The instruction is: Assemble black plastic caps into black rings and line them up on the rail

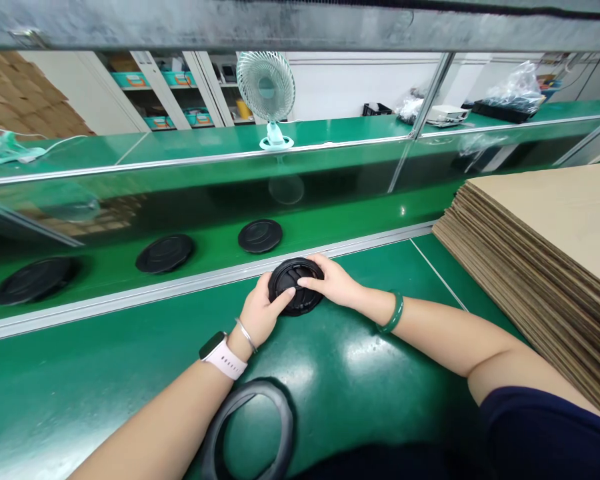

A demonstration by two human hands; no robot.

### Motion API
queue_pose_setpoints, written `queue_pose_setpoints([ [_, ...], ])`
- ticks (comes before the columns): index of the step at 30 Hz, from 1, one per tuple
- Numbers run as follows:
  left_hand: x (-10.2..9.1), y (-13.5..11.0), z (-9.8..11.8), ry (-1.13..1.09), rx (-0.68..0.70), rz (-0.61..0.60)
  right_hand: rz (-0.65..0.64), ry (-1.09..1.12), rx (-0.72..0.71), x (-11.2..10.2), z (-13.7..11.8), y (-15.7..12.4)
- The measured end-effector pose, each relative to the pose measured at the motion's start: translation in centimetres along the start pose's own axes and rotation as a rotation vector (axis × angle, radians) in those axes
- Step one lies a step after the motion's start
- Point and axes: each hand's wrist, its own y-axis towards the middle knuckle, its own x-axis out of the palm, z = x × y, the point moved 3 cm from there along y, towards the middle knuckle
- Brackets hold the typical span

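Between my two hands is a round black plastic disc (296,273) with a raised rim and moulded ribs across its middle. My left hand (261,308) grips its left edge, thumb pressed on the face. On the right edge, my right hand (336,283) holds it the same way, with the thumb also on the face. The fingers behind the disc are hidden. A dark grey ring (286,427) lies on the green table near my left forearm, partly covered by it.
Similar black discs (260,236) lie spaced along the green strip (325,227) beyond a metal rail (215,275). A tall stack of flat cardboard (545,267) stands at the right. A small fan (266,90) sits on the shelf behind. A metal beam (300,27) crosses overhead.
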Motion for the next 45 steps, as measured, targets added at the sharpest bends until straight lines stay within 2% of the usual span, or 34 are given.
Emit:
queue_pose_setpoints([
  [4,0.0,0.1,-0.2,-0.035,-0.014,0.000,-0.135,0.112,-0.002,-0.2,-0.1,0.0],
  [6,0.1,0.1,-0.3,-0.051,-0.019,-0.005,-0.163,0.133,0.006,-0.3,-0.1,0.0],
  [9,0.1,0.1,-0.3,-0.066,-0.028,-0.008,-0.112,0.057,0.020,-0.3,-0.2,-0.2],
  [14,0.2,-0.1,-0.2,-0.041,-0.019,0.003,0.000,-0.211,0.063,0.1,-1.0,-0.7],
  [17,0.3,-0.2,-0.2,-0.029,-0.016,0.008,0.042,-0.258,0.066,0.2,-1.1,-0.8],
  [19,0.3,-0.2,-0.3,-0.039,-0.014,0.004,0.027,-0.181,0.055,0.0,-0.7,-0.5],
  [21,0.2,-0.1,-0.4,-0.046,-0.015,0.010,-0.067,0.011,0.060,-0.3,-0.1,-0.1],
  [23,0.1,0.1,-0.5,-0.036,-0.022,0.028,-0.207,0.245,0.140,-0.4,0.5,0.4],
  [25,0.0,0.2,-0.6,-0.035,-0.033,0.039,-0.291,0.400,0.277,-0.6,1.1,0.6],
  [28,0.1,0.3,-0.8,-0.049,-0.051,0.024,-0.294,0.458,0.393,-1.0,1.4,0.7],
  [33,0.3,0.3,-0.4,-0.125,-0.098,-0.049,-0.416,0.446,0.404,-2.2,0.5,1.0],
  [35,0.3,0.2,-0.1,-0.160,-0.095,-0.101,-0.346,0.386,0.302,-3.8,0.1,1.7],
  [38,0.2,0.3,0.1,-0.214,-0.071,-0.129,-0.014,0.170,-0.026,-7.8,-0.3,3.1],
  [40,0.3,0.4,0.0,-0.240,-0.062,-0.151,0.170,-0.154,-0.168,-10.2,0.1,3.7],
  [41,0.3,0.4,-0.2,-0.242,-0.058,-0.170,0.205,-0.357,-0.167,-11.1,0.5,3.9],
  [43,0.5,0.5,-0.4,-0.223,-0.045,-0.223,0.178,-0.737,-0.051,-11.8,1.6,4.2],
  [45,0.6,0.5,-0.5,-0.201,-0.026,-0.281,0.128,-0.968,0.032,-11.1,1.9,4.1],
])
